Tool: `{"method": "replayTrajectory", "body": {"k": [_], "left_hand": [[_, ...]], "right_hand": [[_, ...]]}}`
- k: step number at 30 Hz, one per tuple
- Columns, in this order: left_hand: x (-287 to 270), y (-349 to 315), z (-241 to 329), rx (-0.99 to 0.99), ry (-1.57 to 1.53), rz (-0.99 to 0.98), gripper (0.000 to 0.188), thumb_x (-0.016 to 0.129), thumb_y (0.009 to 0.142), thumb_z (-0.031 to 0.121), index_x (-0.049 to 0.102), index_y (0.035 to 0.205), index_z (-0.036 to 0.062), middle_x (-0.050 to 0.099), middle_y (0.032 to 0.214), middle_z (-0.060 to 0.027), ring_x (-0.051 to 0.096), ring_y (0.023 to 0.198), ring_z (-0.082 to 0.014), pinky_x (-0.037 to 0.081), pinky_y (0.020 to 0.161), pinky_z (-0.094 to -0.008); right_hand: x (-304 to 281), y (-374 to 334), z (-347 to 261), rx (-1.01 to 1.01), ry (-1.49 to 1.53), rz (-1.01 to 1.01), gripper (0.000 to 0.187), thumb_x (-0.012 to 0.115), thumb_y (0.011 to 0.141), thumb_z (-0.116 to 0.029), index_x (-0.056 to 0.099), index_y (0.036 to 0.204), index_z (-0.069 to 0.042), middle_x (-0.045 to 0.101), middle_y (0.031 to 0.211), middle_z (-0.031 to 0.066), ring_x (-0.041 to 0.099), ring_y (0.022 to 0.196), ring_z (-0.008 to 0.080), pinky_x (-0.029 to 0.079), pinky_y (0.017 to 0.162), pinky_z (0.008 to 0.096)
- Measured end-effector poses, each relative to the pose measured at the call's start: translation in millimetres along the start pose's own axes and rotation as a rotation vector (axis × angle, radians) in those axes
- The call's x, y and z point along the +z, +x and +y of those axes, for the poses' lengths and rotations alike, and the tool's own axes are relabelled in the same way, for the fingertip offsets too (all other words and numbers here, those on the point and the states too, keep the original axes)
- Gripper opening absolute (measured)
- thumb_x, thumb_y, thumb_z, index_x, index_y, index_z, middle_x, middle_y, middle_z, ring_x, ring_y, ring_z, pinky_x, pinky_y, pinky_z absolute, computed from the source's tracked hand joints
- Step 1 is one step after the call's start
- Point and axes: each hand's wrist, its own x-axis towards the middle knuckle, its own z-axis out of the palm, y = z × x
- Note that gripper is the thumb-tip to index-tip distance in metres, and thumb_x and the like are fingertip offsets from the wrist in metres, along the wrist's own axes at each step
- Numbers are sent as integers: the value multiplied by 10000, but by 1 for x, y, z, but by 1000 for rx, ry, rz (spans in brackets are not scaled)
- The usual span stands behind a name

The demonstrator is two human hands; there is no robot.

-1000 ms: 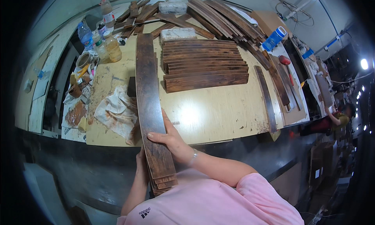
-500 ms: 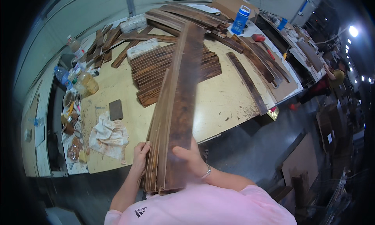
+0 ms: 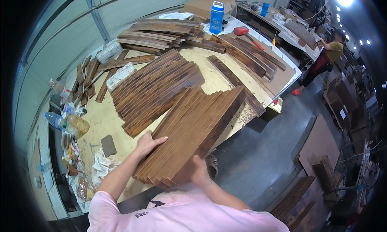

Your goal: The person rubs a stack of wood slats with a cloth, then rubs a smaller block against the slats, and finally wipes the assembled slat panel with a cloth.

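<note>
A thick bundle of long brown wooden planks (image 3: 189,133) lies tilted between my two hands, its near ends close to my body. My left hand (image 3: 148,146) grips the bundle's left edge, thumb stretched over the top faces. On the other side, my right hand (image 3: 198,171) supports the near right edge; its thumb shows and its other fingers are hidden by the wood. Just beyond, a row of similar dark planks (image 3: 155,85) lies overlapping on the pale worktable (image 3: 96,127). The bundle's far end reaches over the near right part of that row.
More planks (image 3: 161,32) are piled at the back. A blue bottle (image 3: 216,18) and a red-headed mallet (image 3: 242,31) stand and lie at the far right. Left are plastic bottles (image 3: 76,125), a dark block (image 3: 108,146) and a white rag (image 3: 104,165). A person (image 3: 328,56) stands beyond the aisle.
The bundle, upright and edge-on before, has been lowered and turned so its many plank faces lie fanned upward, leaning to the right. My left hand's thumb now lies over the top.
</note>
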Motion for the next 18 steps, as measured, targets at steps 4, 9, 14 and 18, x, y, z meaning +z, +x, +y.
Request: {"method": "replayTrajectory", "body": {"k": [4, 9, 14, 18], "left_hand": [[-31, 37, 27, 164, 356, 99, 921, 712, 685, 732, 570, 1109, -74, 687, 1029, -264, 661, 965, -417, 498, 907, -485], [-37, 87, 63, 428, 284, 130, 512, 651, 866, 498, 669, 1102, 44, 694, 966, -201, 663, 955, -372, 507, 834, -458], [-6, 86, 55, 456, 335, 266, 519, 778, 784, 432, 613, 1101, 55, 630, 1061, -135, 596, 1042, -334, 509, 868, -446], [5, 74, 60, 520, 446, 297, 768, 858, 652, 474, 551, 1205, 39, 556, 1208, -155, 521, 1156, -348, 499, 903, -468]], "right_hand": [[2, 18, 2, 0, -167, -75, 593, 768, 871, -178, 477, 1357, -1, 602, 1278, 105, 562, 1193, 212, 441, 1024, 371], [4, 44, 9, 124, -580, 252, 378, 835, 817, -193, 628, 921, 106, 635, 893, 83, 672, 772, 181, 570, 691, 322], [32, 47, -11, 363, -714, 145, 679, 758, 885, -330, 472, 1114, 242, 652, 1006, 285, 732, 783, 340, 617, 598, 338], [15, 44, -14, 516, -843, 164, 677, 722, 888, -463, 552, 1026, 179, 670, 822, 281, 723, 648, 316, 593, 512, 328]]}}
